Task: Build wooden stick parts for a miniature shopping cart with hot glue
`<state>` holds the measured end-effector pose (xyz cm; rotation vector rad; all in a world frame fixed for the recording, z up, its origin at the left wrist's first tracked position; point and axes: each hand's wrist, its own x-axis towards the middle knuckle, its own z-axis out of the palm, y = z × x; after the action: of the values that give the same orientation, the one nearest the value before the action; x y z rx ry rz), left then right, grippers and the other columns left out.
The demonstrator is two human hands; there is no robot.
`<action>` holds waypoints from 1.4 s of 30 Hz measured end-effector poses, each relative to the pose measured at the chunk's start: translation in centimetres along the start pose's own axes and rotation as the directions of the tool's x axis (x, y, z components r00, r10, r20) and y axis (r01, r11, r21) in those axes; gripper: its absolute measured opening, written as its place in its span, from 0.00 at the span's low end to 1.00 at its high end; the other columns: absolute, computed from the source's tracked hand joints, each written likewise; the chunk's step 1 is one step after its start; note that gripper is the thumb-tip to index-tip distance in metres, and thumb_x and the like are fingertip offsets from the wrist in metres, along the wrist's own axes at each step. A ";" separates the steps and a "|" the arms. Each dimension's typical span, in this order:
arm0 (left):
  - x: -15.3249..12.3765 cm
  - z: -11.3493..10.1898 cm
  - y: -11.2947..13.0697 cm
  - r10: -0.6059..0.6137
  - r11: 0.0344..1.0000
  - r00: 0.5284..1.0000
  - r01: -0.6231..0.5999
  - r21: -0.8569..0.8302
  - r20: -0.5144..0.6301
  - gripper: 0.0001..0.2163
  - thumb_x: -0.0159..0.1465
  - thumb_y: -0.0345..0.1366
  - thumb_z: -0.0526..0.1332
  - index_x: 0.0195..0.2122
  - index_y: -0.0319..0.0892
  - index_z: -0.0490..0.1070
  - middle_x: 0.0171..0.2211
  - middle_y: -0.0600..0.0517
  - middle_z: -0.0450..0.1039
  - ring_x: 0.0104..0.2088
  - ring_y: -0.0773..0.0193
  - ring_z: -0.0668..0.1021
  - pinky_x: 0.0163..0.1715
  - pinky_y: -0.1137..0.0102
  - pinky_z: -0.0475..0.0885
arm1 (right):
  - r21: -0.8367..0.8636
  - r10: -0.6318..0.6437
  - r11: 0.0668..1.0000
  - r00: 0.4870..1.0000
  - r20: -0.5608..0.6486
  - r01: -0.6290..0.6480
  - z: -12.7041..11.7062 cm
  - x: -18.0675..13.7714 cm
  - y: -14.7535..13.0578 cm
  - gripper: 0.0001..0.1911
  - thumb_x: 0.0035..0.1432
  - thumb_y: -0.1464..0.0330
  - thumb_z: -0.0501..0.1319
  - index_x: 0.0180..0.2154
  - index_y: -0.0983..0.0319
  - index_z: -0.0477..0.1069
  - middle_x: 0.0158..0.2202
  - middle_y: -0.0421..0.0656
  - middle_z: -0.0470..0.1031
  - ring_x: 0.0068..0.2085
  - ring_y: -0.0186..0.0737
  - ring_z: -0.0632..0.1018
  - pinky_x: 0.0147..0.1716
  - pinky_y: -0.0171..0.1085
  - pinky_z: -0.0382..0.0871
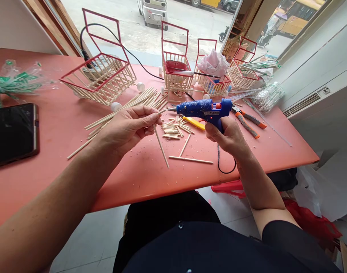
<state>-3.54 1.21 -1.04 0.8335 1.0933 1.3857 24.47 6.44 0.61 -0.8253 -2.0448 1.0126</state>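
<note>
My left hand (130, 127) is closed in a pinch on a thin wooden stick (161, 146), which slants down toward the table. My right hand (227, 134) grips the handle of a blue hot glue gun (203, 109). The gun's nozzle points left, close to the top end of the stick at my left fingertips. Its black cord loops down off the table edge. Below both hands lie short cut stick pieces (176, 129) and two longer loose sticks (190, 159) on the salmon-pink table (62, 129).
A bundle of long sticks (133, 104) lies behind my left hand. Several stick-built carts with red frames (101, 76) stand along the back. A yellow utility knife (193, 123), orange-handled pliers (247, 122), a dark phone (12, 132) and plastic-wrapped stick packs (267, 96) lie around.
</note>
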 end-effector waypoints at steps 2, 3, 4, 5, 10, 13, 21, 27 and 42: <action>0.0 0.0 0.0 -0.005 1.000 1.000 0.005 0.004 0.004 0.16 0.49 0.38 0.86 0.29 0.38 0.81 0.26 0.49 0.78 0.23 0.71 0.71 0.23 0.75 0.66 | 0.004 0.001 1.000 1.000 -0.001 -0.001 0.0 0.0 0.0 0.33 0.68 0.38 0.66 0.27 0.57 0.62 0.23 0.35 0.57 0.25 0.33 0.60 0.25 0.38 0.51; 0.0 0.0 0.1 -0.006 1.000 1.000 0.006 0.009 0.004 0.16 0.49 0.38 0.86 0.28 0.38 0.81 0.25 0.50 0.78 0.23 0.71 0.71 0.23 0.75 0.67 | 0.004 0.000 1.000 1.000 -0.003 0.000 0.0 0.0 0.1 0.33 0.68 0.38 0.66 0.28 0.57 0.62 0.23 0.35 0.58 0.25 0.33 0.60 0.25 0.38 0.52; 0.0 0.0 0.0 -0.007 1.000 1.000 0.006 0.015 0.004 0.16 0.49 0.38 0.85 0.28 0.38 0.81 0.25 0.50 0.78 0.23 0.71 0.71 0.22 0.75 0.67 | 0.000 0.000 1.000 1.000 -0.004 0.000 0.0 0.1 0.1 0.33 0.68 0.38 0.65 0.28 0.57 0.63 0.23 0.35 0.58 0.25 0.33 0.60 0.25 0.38 0.52; 0.0 0.0 0.0 -0.005 1.000 1.000 0.005 0.021 0.004 0.16 0.49 0.38 0.85 0.28 0.39 0.80 0.25 0.50 0.78 0.22 0.71 0.71 0.22 0.75 0.67 | -0.004 -0.003 1.000 1.000 -0.006 0.003 0.0 0.1 0.0 0.33 0.68 0.37 0.65 0.28 0.57 0.63 0.23 0.35 0.58 0.26 0.33 0.60 0.25 0.38 0.52; 0.1 -0.2 -0.2 0.007 0.999 1.000 -0.008 0.037 0.024 0.18 0.47 0.41 0.86 0.28 0.40 0.81 0.26 0.49 0.79 0.22 0.72 0.71 0.22 0.75 0.66 | -0.014 0.001 1.000 1.000 -0.004 -0.001 0.1 0.0 -0.1 0.34 0.67 0.36 0.65 0.28 0.57 0.63 0.23 0.35 0.59 0.25 0.33 0.60 0.25 0.38 0.52; 0.1 -0.3 -0.3 0.009 0.999 0.999 -0.011 0.037 0.035 0.19 0.46 0.41 0.87 0.28 0.39 0.81 0.25 0.50 0.79 0.21 0.72 0.70 0.22 0.75 0.66 | -0.018 0.013 1.000 1.000 -0.002 -0.013 0.1 0.0 -0.2 0.34 0.67 0.36 0.65 0.28 0.57 0.63 0.23 0.35 0.59 0.25 0.33 0.61 0.25 0.38 0.53; 0.1 -0.2 -0.2 -0.001 0.999 1.000 0.001 0.040 0.009 0.17 0.49 0.40 0.86 0.29 0.39 0.80 0.25 0.49 0.78 0.23 0.70 0.72 0.23 0.74 0.67 | 0.026 0.003 1.000 1.000 -0.004 -0.003 0.0 0.1 -0.1 0.33 0.67 0.38 0.66 0.28 0.57 0.62 0.23 0.34 0.56 0.26 0.33 0.58 0.24 0.37 0.52; 0.1 -0.1 -0.1 -0.006 1.000 1.000 0.006 0.014 0.002 0.15 0.50 0.37 0.85 0.28 0.38 0.80 0.26 0.49 0.78 0.23 0.71 0.72 0.23 0.75 0.68 | 0.034 0.005 0.999 1.000 0.006 -0.006 0.0 0.0 0.0 0.33 0.68 0.38 0.66 0.28 0.57 0.62 0.23 0.34 0.56 0.25 0.33 0.59 0.24 0.38 0.51; 0.2 -0.4 -0.4 0.004 1.000 0.998 -0.003 -0.016 0.057 0.21 0.42 0.43 0.89 0.29 0.38 0.83 0.26 0.48 0.80 0.24 0.72 0.72 0.24 0.77 0.68 | 0.046 0.010 0.999 1.000 0.007 -0.011 0.0 0.0 0.3 0.31 0.69 0.39 0.66 0.30 0.57 0.64 0.24 0.34 0.56 0.26 0.33 0.59 0.25 0.38 0.52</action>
<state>-3.79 1.29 -1.53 0.8594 1.0363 1.3635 24.55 6.60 0.31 -0.8104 -2.0167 1.0655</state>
